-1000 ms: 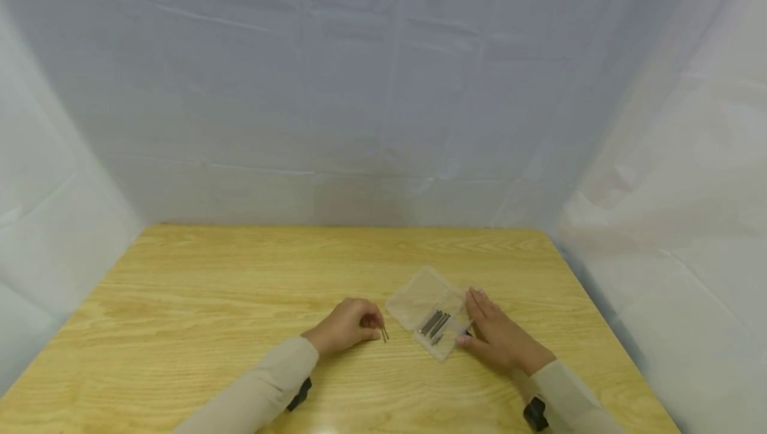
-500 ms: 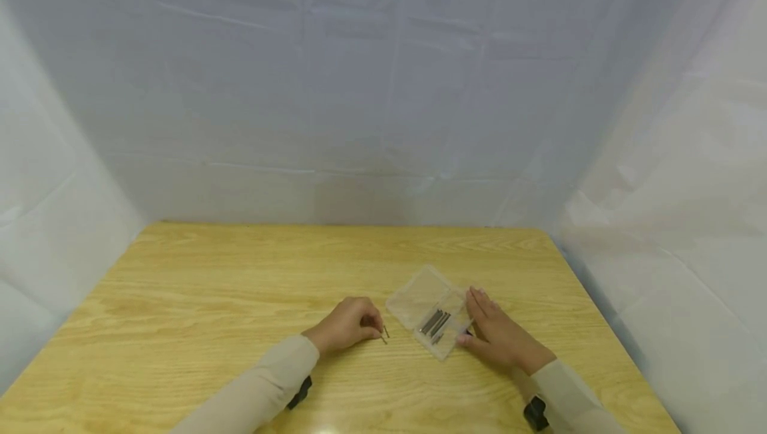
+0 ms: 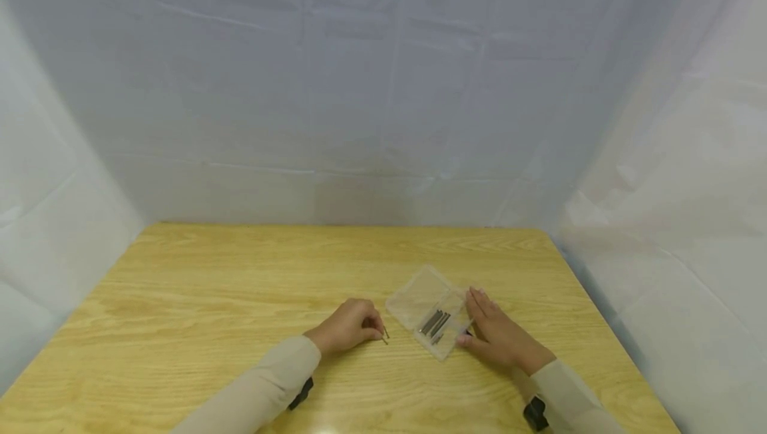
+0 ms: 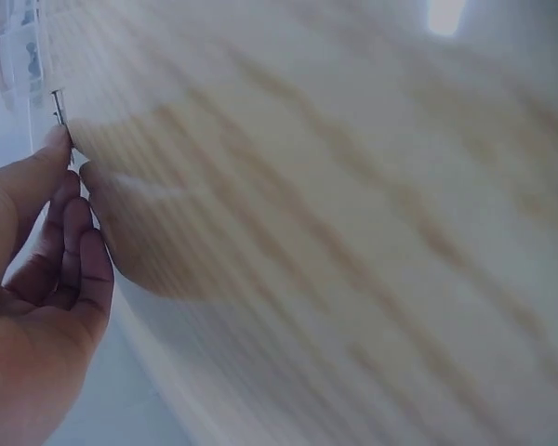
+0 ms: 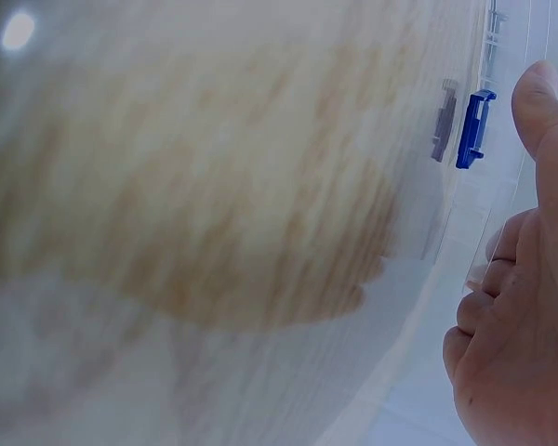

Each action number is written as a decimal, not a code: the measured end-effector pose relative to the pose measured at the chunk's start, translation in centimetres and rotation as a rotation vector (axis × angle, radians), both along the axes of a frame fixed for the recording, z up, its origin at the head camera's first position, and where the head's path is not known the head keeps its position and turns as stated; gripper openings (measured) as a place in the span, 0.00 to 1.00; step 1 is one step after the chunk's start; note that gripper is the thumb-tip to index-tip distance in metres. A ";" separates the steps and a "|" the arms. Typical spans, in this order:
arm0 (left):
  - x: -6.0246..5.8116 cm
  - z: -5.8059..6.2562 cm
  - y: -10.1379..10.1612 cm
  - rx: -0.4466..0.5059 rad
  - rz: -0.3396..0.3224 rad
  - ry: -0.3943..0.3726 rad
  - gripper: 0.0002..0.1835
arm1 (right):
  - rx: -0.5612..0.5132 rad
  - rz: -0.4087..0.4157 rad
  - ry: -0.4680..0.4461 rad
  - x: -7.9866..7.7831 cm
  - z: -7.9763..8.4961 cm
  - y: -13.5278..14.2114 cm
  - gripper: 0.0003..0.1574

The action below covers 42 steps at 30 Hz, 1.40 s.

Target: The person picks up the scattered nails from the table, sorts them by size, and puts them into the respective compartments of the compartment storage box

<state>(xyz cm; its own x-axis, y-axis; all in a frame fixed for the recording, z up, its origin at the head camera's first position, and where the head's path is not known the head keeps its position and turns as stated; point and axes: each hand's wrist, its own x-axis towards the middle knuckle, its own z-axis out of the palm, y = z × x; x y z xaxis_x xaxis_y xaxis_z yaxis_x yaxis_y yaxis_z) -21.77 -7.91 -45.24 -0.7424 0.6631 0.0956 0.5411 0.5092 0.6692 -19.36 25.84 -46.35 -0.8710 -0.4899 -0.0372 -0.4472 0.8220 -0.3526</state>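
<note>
In the head view my left hand [image 3: 352,324] pinches a couple of thin metal nails [image 3: 386,335] between thumb and fingertips, just left of a clear plastic box. The left wrist view shows a nail [image 4: 58,104] with a flat head sticking out past the thumb tip. The hinged box [image 3: 442,351] lies with its lid [image 3: 419,295] laid back toward the far left. Several dark nails [image 3: 435,323] lie side by side inside it. My right hand [image 3: 497,334] rests against the box's right side, fingers straight and together, thumb apart at the near edge.
A blue latch [image 5: 476,130] shows on the box's side by my right thumb. The box stands on a wood-grain table [image 3: 240,274]. White sheeting [image 3: 359,121] hangs behind the table and along both sides.
The nails have tilted and fanned slightly apart in my left fingertips. My right hand and the box keep their place.
</note>
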 end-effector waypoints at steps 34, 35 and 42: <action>0.4 1.3 3.8 0.190 0.112 -0.054 0.03 | -0.013 0.005 0.013 0.2 0.5 -0.3 0.53; 0.5 1.3 4.2 0.203 0.122 -0.047 0.03 | -0.012 0.003 0.012 0.2 0.4 -0.3 0.53; 1.5 1.1 6.7 0.262 0.190 -0.009 0.03 | -0.008 -0.006 0.014 0.3 0.4 -0.4 0.54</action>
<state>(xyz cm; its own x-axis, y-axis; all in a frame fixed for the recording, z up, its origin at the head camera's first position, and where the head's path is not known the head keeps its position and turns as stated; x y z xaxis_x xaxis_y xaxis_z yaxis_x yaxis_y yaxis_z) -20.30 -1.23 -44.16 -0.8522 0.4663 0.2373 0.4461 0.4106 0.7953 -19.07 25.47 -45.92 -0.8745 -0.4846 -0.0209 -0.4471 0.8219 -0.3529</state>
